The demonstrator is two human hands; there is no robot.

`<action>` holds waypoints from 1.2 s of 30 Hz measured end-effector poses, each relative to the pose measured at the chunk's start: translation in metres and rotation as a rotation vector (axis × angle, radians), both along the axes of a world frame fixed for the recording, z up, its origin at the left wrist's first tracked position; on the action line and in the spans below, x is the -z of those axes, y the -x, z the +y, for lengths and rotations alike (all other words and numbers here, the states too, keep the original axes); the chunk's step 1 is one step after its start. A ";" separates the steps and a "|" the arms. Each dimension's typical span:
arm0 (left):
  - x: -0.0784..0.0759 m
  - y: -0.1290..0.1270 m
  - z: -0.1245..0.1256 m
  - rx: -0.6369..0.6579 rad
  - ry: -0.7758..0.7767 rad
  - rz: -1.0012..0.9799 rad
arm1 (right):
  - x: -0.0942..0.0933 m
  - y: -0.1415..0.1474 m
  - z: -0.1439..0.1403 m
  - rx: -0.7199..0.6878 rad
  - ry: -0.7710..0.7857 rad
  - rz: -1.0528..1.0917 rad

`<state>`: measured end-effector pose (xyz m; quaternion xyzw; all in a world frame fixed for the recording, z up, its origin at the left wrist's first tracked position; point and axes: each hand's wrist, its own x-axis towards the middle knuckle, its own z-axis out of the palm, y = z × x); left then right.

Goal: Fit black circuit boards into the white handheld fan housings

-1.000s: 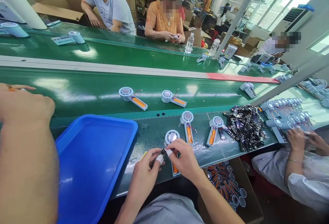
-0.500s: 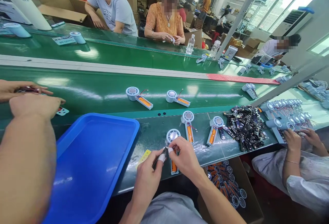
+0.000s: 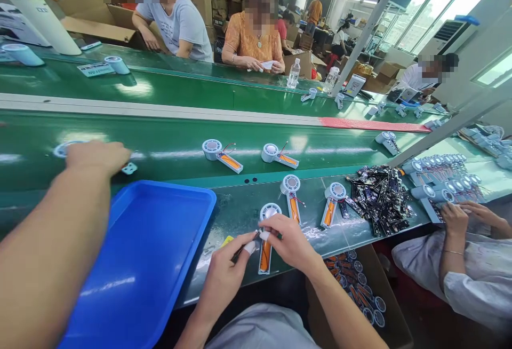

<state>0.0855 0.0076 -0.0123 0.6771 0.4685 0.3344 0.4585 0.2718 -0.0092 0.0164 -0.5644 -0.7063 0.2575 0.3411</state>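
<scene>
Between both hands [image 3: 256, 255], unlabelled fan [image 3: 266, 231]

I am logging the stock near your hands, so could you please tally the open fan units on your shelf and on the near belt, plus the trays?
Fan units on the shelf: 3
Fan units on the near belt: 2
Blue tray: 1
Total: 6

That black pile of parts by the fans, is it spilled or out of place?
The black circuit boards lie in a loose, jumbled heap on the green bench, overlapping at all angles, unlike the fan units laid singly. Nothing looks broken.
</scene>
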 end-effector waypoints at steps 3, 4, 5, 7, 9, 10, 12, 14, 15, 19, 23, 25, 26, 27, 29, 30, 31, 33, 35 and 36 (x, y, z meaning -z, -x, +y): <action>0.000 0.002 0.006 0.057 0.026 -0.016 | -0.003 -0.004 0.002 -0.061 0.018 0.010; 0.002 0.003 0.007 0.072 0.021 -0.017 | -0.003 -0.004 0.002 -0.057 0.016 0.016; 0.004 0.003 0.007 0.079 0.014 -0.020 | -0.002 -0.004 0.001 -0.045 0.008 0.018; 0.008 0.003 0.008 0.080 -0.001 -0.032 | 0.000 -0.004 -0.001 -0.014 -0.016 0.009; 0.011 0.003 0.009 0.081 -0.010 -0.044 | 0.002 -0.003 -0.002 0.002 -0.028 -0.007; 0.011 0.002 0.010 0.087 -0.013 -0.045 | 0.002 -0.002 -0.002 0.007 -0.026 -0.016; 0.007 0.001 0.009 0.096 -0.017 -0.032 | -0.001 0.000 -0.003 0.033 -0.004 -0.037; 0.000 -0.002 0.005 0.095 -0.015 -0.011 | -0.008 0.002 -0.006 0.073 0.062 -0.043; -0.003 -0.003 0.002 0.093 -0.006 -0.004 | -0.011 0.003 -0.007 0.098 0.111 -0.035; -0.007 -0.005 -0.012 0.075 0.120 -0.054 | -0.017 -0.001 -0.013 0.201 0.283 0.109; 0.006 -0.015 -0.010 0.030 0.258 -0.105 | -0.009 -0.009 -0.011 0.159 0.348 0.469; 0.011 -0.025 -0.005 0.058 0.339 -0.138 | -0.006 -0.011 -0.009 0.098 0.383 0.620; 0.012 -0.030 -0.003 0.091 0.394 -0.180 | -0.005 -0.010 -0.009 0.071 0.403 0.673; 0.012 -0.035 -0.001 0.126 0.449 -0.236 | -0.005 -0.010 -0.010 0.046 0.423 0.708; 0.012 -0.042 0.000 0.156 0.522 -0.345 | -0.005 -0.008 -0.013 -0.004 0.436 0.729; 0.011 -0.044 0.000 0.151 0.532 -0.382 | -0.006 -0.008 -0.015 -0.019 0.418 0.725; 0.011 -0.045 0.000 0.133 0.531 -0.408 | -0.006 -0.009 -0.017 -0.022 0.386 0.720; 0.013 -0.047 -0.002 0.064 0.518 -0.466 | -0.008 -0.011 -0.021 0.007 0.309 0.717; 0.014 -0.049 -0.004 -0.013 0.491 -0.516 | -0.010 -0.013 -0.024 0.053 0.258 0.714; 0.014 -0.050 -0.005 -0.044 0.473 -0.535 | -0.011 -0.013 -0.025 0.069 0.241 0.694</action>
